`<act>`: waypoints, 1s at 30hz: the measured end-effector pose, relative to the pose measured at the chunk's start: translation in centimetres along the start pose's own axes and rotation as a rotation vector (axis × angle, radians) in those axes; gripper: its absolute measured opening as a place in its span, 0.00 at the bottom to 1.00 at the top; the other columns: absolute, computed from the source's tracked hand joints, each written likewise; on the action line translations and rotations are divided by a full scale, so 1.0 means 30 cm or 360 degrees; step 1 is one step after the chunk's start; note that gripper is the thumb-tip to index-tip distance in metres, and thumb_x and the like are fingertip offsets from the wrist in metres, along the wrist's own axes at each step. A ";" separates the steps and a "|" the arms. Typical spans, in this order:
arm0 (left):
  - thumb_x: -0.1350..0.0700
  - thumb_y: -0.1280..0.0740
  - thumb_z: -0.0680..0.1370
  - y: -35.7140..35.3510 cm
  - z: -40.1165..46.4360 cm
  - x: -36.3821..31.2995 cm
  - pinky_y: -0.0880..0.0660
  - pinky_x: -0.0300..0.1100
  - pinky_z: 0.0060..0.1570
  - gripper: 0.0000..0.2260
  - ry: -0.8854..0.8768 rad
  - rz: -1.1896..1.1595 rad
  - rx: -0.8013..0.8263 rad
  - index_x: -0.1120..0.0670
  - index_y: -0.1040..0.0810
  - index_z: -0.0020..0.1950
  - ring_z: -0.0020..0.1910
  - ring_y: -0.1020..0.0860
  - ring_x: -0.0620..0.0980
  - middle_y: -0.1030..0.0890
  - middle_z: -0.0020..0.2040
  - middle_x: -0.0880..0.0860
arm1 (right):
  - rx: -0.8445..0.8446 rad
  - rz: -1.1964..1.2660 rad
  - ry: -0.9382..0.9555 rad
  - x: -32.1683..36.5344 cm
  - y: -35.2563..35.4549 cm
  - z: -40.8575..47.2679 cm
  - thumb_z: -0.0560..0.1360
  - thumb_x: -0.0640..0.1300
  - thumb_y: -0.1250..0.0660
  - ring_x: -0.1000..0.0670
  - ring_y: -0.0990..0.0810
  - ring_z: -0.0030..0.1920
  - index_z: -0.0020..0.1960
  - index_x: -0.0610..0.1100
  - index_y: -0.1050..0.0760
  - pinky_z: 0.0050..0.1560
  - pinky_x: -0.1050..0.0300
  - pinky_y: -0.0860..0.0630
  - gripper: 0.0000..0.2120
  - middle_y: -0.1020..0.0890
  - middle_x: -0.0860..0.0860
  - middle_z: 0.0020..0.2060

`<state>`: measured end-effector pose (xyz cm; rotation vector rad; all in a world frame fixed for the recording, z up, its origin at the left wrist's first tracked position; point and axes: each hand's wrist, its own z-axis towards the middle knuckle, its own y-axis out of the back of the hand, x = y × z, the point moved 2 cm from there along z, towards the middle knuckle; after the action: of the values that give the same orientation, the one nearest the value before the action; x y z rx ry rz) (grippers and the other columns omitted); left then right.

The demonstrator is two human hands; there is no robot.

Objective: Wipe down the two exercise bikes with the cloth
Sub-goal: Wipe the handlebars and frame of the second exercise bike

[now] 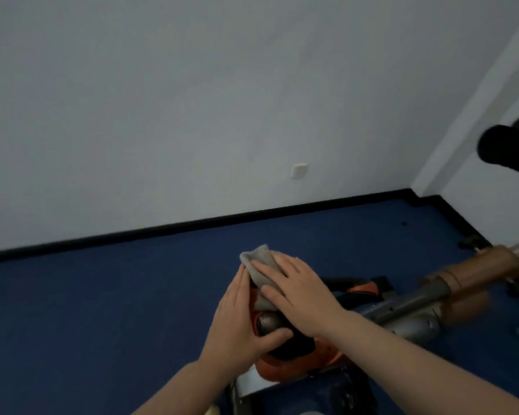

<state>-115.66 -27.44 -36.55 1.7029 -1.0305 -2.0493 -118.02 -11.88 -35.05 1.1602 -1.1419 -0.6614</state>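
Right hand lies flat, fingers straight, pressing the crumpled grey cloth onto the front end of the orange-and-black padded bike seat. Left hand grips the seat's left side w/ thumb curled over the top. Bike's grey metal frame runs off right above the blue carpet floor. Black blurry handlebar of a 2nd bike at the right edge.

Head view — forward-down, close over hands

Dim, flat light; soft focus; right edge blurred, perhaps motion.
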 end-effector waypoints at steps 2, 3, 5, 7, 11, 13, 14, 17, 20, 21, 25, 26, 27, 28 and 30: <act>0.24 0.34 0.60 0.009 0.028 0.020 0.52 0.42 0.77 0.59 0.0007 0.0135 0.0212 0.46 0.63 0.79 0.77 0.58 0.40 0.61 0.79 0.42 | -0.0057 0.0007 -0.0178 -0.076 0.028 -0.050 0.81 0.60 0.55 0.52 0.37 0.71 0.77 0.62 0.49 0.74 0.53 0.47 0.24 0.34 0.55 0.72; 0.21 0.37 0.60 0.016 0.049 0.026 0.55 0.41 0.77 0.59 -0.0062 0.0235 0.0308 0.45 0.65 0.77 0.77 0.62 0.39 0.65 0.77 0.40 | -0.0068 -0.0059 -0.0286 -0.114 0.050 -0.068 0.82 0.57 0.54 0.51 0.32 0.67 0.76 0.60 0.47 0.71 0.52 0.43 0.22 0.29 0.55 0.68; 0.18 0.42 0.61 0.031 0.090 0.023 0.62 0.39 0.75 0.57 -0.0246 0.0407 0.0447 0.45 0.68 0.76 0.74 0.69 0.38 0.70 0.75 0.38 | -0.0033 -0.0205 -0.0461 -0.175 0.078 -0.092 0.83 0.52 0.53 0.49 0.27 0.59 0.72 0.56 0.39 0.63 0.50 0.37 0.19 0.25 0.54 0.60; 0.19 0.49 0.66 0.047 0.129 0.020 0.65 0.37 0.72 0.52 -0.0355 0.0471 0.0551 0.46 0.66 0.78 0.73 0.71 0.36 0.69 0.76 0.38 | 0.0012 -0.0376 -0.0596 -0.188 0.089 -0.101 0.82 0.50 0.53 0.49 0.27 0.56 0.67 0.53 0.35 0.63 0.49 0.37 0.16 0.25 0.54 0.55; 0.28 0.59 0.74 0.061 0.196 0.029 0.67 0.31 0.70 0.39 -0.0472 0.0487 0.0650 0.47 0.59 0.79 0.74 0.67 0.34 0.61 0.78 0.40 | -0.0289 -0.0462 -0.0861 -0.052 0.015 -0.114 0.80 0.52 0.53 0.43 0.28 0.65 0.73 0.51 0.33 0.71 0.42 0.38 0.24 0.25 0.49 0.66; 0.33 0.57 0.77 0.065 0.229 0.029 0.66 0.26 0.68 0.34 -0.0451 0.0320 0.0746 0.47 0.55 0.79 0.74 0.64 0.32 0.58 0.78 0.39 | -0.0402 -0.0205 -0.0961 0.052 -0.044 -0.134 0.79 0.58 0.62 0.47 0.45 0.77 0.78 0.55 0.49 0.76 0.46 0.50 0.29 0.43 0.52 0.77; 0.35 0.56 0.77 0.069 0.244 0.032 0.65 0.25 0.68 0.32 -0.0436 0.0223 0.0798 0.46 0.53 0.79 0.74 0.63 0.31 0.56 0.78 0.39 | -0.0409 -0.0079 -0.0999 0.089 -0.073 -0.145 0.78 0.60 0.65 0.49 0.55 0.78 0.78 0.56 0.56 0.77 0.49 0.57 0.29 0.52 0.53 0.78; 0.36 0.56 0.78 0.085 0.275 0.046 0.63 0.24 0.67 0.30 -0.0534 0.0202 0.0874 0.46 0.50 0.79 0.75 0.60 0.31 0.53 0.78 0.38 | -0.0399 -0.0023 -0.1170 0.136 -0.113 -0.156 0.75 0.65 0.71 0.49 0.64 0.77 0.76 0.54 0.68 0.74 0.51 0.64 0.32 0.63 0.51 0.76; 0.39 0.56 0.80 0.079 0.304 0.038 0.62 0.24 0.67 0.29 -0.0637 0.0258 0.0929 0.48 0.49 0.79 0.75 0.58 0.34 0.51 0.79 0.41 | -0.0348 -0.0043 -0.1536 0.131 -0.066 -0.122 0.76 0.64 0.70 0.46 0.66 0.77 0.76 0.49 0.71 0.76 0.50 0.64 0.33 0.64 0.44 0.77; 0.41 0.54 0.82 0.073 0.319 0.031 0.62 0.24 0.67 0.27 -0.0654 0.0276 0.0972 0.49 0.49 0.80 0.75 0.56 0.34 0.50 0.79 0.43 | -0.0334 -0.0066 -0.1648 0.134 -0.047 -0.103 0.79 0.62 0.66 0.44 0.65 0.77 0.77 0.47 0.70 0.76 0.48 0.63 0.32 0.64 0.42 0.77; 0.45 0.53 0.85 0.045 0.381 -0.006 0.45 0.34 0.71 0.22 -0.0583 0.0287 0.1025 0.51 0.33 0.75 0.73 0.35 0.44 0.32 0.75 0.48 | -0.0316 -0.0114 -0.1687 0.240 -0.067 -0.057 0.82 0.58 0.59 0.41 0.63 0.77 0.77 0.46 0.69 0.76 0.46 0.64 0.31 0.59 0.39 0.78; 0.44 0.53 0.84 0.032 0.388 -0.017 0.34 0.41 0.67 0.22 -0.0530 0.0280 0.0980 0.50 0.26 0.67 0.65 0.27 0.46 0.25 0.68 0.48 | -0.0320 -0.0097 -0.1644 0.289 -0.097 -0.055 0.81 0.59 0.58 0.42 0.65 0.77 0.76 0.49 0.71 0.74 0.47 0.67 0.32 0.60 0.40 0.78; 0.43 0.54 0.84 0.020 0.393 -0.027 0.28 0.44 0.57 0.22 -0.0480 0.0313 0.0902 0.49 0.22 0.57 0.55 0.23 0.46 0.20 0.59 0.48 | -0.0308 -0.0084 -0.1597 0.332 -0.123 -0.053 0.80 0.61 0.58 0.44 0.69 0.76 0.74 0.51 0.75 0.72 0.49 0.72 0.33 0.62 0.42 0.77; 0.42 0.55 0.84 0.006 0.395 -0.034 0.27 0.44 0.48 0.23 -0.0440 0.0363 0.0819 0.48 0.22 0.49 0.47 0.23 0.46 0.18 0.51 0.48 | -0.0286 -0.0070 -0.1584 0.359 -0.142 -0.057 0.79 0.62 0.60 0.46 0.72 0.74 0.71 0.53 0.78 0.69 0.50 0.75 0.33 0.65 0.43 0.77; 0.42 0.56 0.83 -0.010 0.394 -0.035 0.28 0.43 0.41 0.25 -0.0361 0.0381 0.0677 0.48 0.23 0.42 0.40 0.23 0.45 0.19 0.43 0.47 | -0.0302 0.0009 -0.1662 0.354 -0.142 -0.065 0.76 0.65 0.66 0.48 0.75 0.72 0.71 0.54 0.76 0.68 0.51 0.76 0.31 0.67 0.44 0.76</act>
<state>-126.41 -22.57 -35.40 1.4462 -1.7564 -1.9980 -112.09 -21.86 -35.36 0.6094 -1.8782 -1.4174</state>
